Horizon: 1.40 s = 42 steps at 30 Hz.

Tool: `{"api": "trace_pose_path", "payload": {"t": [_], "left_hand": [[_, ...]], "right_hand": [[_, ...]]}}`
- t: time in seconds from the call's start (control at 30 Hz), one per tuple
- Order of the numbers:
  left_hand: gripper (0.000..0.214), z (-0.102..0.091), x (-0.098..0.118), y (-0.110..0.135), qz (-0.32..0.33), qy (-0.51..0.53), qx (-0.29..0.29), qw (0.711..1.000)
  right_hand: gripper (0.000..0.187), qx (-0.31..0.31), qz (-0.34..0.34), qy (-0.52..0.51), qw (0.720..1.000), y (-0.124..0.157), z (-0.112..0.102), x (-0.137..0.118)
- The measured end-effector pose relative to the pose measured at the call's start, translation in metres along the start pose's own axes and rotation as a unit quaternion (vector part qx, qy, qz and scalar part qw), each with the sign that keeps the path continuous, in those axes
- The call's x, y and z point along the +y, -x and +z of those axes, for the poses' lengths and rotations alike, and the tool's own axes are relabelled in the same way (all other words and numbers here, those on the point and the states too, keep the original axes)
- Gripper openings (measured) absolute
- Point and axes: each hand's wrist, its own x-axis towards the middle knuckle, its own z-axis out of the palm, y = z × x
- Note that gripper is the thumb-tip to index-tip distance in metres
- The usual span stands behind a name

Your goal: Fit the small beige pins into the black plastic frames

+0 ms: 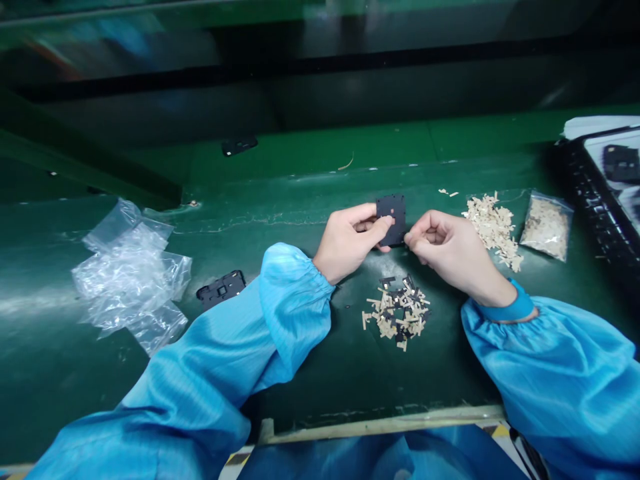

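1. Well, our left hand (350, 237) pinches the black plate (395, 235) between both hands, thumb across its face; gentle pressure should suit so thin a part.
2. Our right hand (447, 250) has thumb and fingertips closed together beside the plate's lower right corner; we cannot tell whether they grip anything.
3. Just nearer us than both hands lies the pale-and-black strip pile (395, 323); small finger movements would serve us best.
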Motion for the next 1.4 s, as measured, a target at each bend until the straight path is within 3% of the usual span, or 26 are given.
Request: {"api": "trace_pose_path", "payload": {"t": [0.43, 0.7, 1.13, 1.4], "left_hand": [[0.029, -0.001, -0.002, -0.001, 0.009, 0.015, -0.012, 1.0], [0.033, -0.002, 0.0, 0.0, -0.003, 0.02, -0.006, 1.0], [0.04, -0.008, -0.005, -0.002, -0.005, 0.016, 0.009, 1.0], [0.039, -0.008, -0.008, -0.002, -0.001, 0.034, 0.005, 0.999]], "right_hand": [[0.01, 0.004, 0.013, -0.008, 1.0, -0.002, 0.0, 0.001], [0.02, -0.043, 0.048, -0.026, 0.998, -0.002, -0.006, 0.003], [0.034, -0.072, 0.015, -0.076, 0.994, 0.0, -0.013, 0.001], [0.035, -0.051, -0.025, 0.008, 0.998, 0.0, -0.001, 0.008]]}}
